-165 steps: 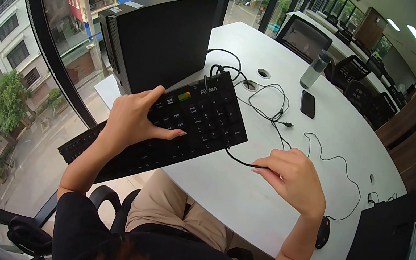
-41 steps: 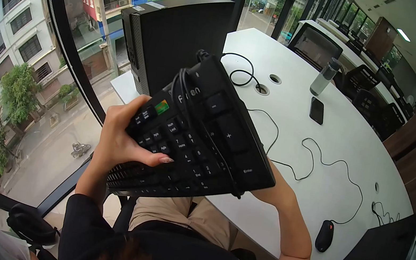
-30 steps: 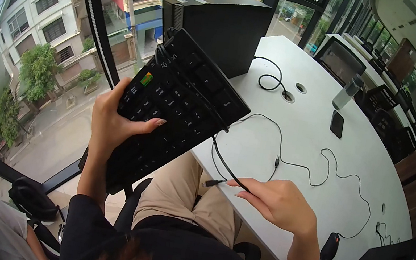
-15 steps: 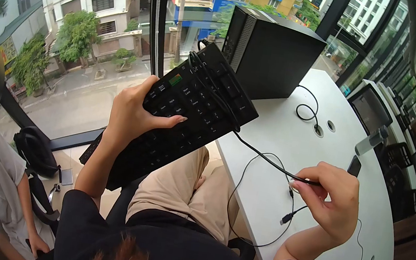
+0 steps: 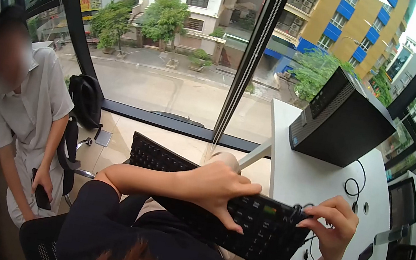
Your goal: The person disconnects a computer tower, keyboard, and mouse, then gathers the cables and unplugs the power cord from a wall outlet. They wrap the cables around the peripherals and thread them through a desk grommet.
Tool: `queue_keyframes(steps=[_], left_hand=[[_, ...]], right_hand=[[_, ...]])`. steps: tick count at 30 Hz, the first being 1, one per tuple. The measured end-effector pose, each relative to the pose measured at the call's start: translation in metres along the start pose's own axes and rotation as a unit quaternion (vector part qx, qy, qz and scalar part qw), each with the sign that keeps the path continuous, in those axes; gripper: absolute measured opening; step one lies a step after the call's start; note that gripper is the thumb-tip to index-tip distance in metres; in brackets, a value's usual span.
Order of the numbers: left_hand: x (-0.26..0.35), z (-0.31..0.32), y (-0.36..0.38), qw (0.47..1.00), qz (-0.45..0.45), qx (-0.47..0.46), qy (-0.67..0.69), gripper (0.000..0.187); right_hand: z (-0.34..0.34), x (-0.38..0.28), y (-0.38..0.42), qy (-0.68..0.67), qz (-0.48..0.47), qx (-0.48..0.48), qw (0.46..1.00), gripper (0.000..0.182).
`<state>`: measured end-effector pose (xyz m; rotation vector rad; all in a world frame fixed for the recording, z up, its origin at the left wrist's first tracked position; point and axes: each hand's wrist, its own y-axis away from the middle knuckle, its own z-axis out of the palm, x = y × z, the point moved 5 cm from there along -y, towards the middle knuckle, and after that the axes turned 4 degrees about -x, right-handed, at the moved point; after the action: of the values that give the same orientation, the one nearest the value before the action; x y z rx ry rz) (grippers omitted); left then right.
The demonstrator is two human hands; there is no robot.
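A black keyboard (image 5: pixel 265 235) lies slanted across my lap, its right end close to the desk edge. My left hand (image 5: pixel 223 189) grips its upper edge, with the thumb over the keys. The keyboard's black cable (image 5: pixel 298 219) is wound around the right end near the number pad. At that end's top corner, my right hand (image 5: pixel 335 224) pinches the cable between thumb and fingers. My forearm hides part of the keyboard's middle.
A black computer tower (image 5: pixel 346 124) stands on the white desk (image 5: pixel 280 168) to the right. Loose cables, a clear bottle (image 5: pixel 391 235) and a dark phone (image 5: pixel 365 256) lie there too. At left sits another person (image 5: pixel 39 105) holding a phone (image 5: pixel 42 196), near a black backpack (image 5: pixel 86 101).
My view has turned left. The keyboard has come down and tilted the other way. My right hand has moved from the stretched-out cable to the keyboard's corner.
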<state>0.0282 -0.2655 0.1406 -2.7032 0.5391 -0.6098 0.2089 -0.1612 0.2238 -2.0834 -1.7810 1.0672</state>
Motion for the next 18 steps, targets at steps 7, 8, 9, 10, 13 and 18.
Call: queue_keyframes(steps=[7, 8, 9, 10, 13, 18], left_hand=[[0.013, 0.001, -0.005, 0.996, 0.090, -0.011, -0.009, 0.069], [0.013, -0.006, -0.005, 0.996, 0.090, 0.002, -0.014, 0.069], [0.012, -0.010, -0.006, 0.996, 0.084, 0.004, -0.011, 0.070], [0.010, -0.014, -0.005, 0.997, 0.077, 0.006, -0.008, 0.070], [0.012, -0.023, 0.002, 0.997, 0.066, 0.036, -0.026, 0.072], [0.010, -0.044, 0.012, 0.993, 0.043, 0.111, -0.027, 0.069]], right_hand=[[0.020, 0.031, -0.004, -0.213, 0.033, -0.103, 0.971, 0.021], [0.020, 0.035, -0.004, -0.219, 0.032, -0.081, 0.972, 0.020], [0.020, 0.038, -0.003, -0.226, 0.029, -0.058, 0.972, 0.019], [0.019, 0.039, -0.003, -0.233, 0.025, -0.035, 0.971, 0.018], [0.024, 0.029, -0.004, -0.218, 0.049, -0.040, 0.974, 0.017], [0.030, 0.021, -0.005, -0.201, 0.059, -0.036, 0.977, 0.020]])
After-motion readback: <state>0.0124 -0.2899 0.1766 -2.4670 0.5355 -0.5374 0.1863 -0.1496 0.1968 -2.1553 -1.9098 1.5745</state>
